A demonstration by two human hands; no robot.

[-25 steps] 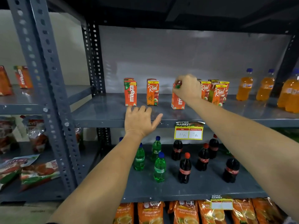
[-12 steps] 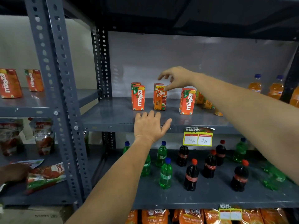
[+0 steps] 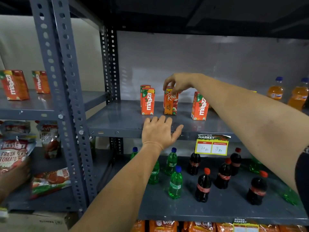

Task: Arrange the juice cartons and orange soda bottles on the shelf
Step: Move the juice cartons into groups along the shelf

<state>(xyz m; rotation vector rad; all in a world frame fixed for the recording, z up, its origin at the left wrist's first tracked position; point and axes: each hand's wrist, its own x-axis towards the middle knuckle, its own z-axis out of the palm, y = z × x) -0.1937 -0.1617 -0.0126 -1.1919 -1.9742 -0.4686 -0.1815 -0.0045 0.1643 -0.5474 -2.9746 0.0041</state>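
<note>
**Right hand on the Real carton**

Right hand (image 3: 179,82) has its fingertips pinched on top of the orange Real juice carton (image 3: 170,103), standing upright mid grey metal shelf (image 3: 117,121) between two red-orange Maaza cartons (image 3: 148,101). Left hand (image 3: 158,133) rests flat and open on the shelf's front edge. Orange soda bottles (image 3: 275,89) stand far right.

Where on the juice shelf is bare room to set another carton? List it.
Bare: left of the Maaza cartons up to the upright; the strip before the Fanta bottles. Crowded: around the Real carton, under the right hand.
</note>
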